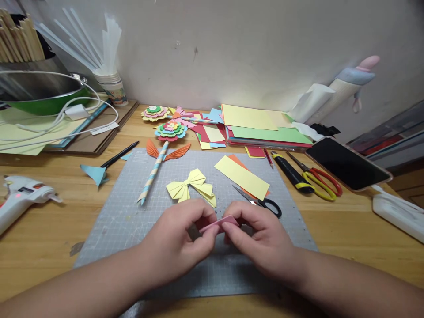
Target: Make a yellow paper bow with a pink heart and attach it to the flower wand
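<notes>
A small pink folded paper strip (220, 224) is pinched between both hands, above the front of the grey cutting mat (115, 238). My left hand (182, 229) grips its left end and my right hand (260, 236) its right end, thumbs facing me. Just beyond the fingers lies a yellow pleated paper bow (190, 183). Black-handled scissors (271, 206) rest behind my right hand, partly hidden by it. A yellow paper strip (241, 176) lies over an orange one (238, 161). To the left is a paper flower (170, 131) on a striped stem with orange pleated leaves.
A glue gun (24, 194) and a black pen (121, 154) lie left. Right are a utility knife (291, 172), red-and-yellow-handled scissors (319, 181) and a phone (347, 163). Coloured paper (265, 123) is stacked by the wall; a paper cup (114, 90) holds white sticks.
</notes>
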Action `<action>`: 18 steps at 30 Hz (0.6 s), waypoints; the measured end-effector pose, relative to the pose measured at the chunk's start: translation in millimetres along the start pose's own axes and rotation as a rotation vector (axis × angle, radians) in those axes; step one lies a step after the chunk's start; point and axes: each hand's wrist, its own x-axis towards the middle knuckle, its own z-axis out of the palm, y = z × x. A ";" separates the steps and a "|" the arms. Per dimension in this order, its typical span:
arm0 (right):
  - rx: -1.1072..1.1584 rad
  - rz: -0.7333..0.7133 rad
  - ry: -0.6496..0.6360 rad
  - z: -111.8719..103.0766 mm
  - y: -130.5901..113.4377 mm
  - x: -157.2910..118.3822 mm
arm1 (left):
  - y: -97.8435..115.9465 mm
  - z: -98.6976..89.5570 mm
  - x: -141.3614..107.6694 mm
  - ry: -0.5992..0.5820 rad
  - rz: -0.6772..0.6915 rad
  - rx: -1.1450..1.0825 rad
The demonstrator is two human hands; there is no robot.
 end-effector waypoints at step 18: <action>-0.520 -0.405 -0.029 -2.9 3.5 4.3 | -4.8 0.6 -0.3 -0.051 0.219 0.246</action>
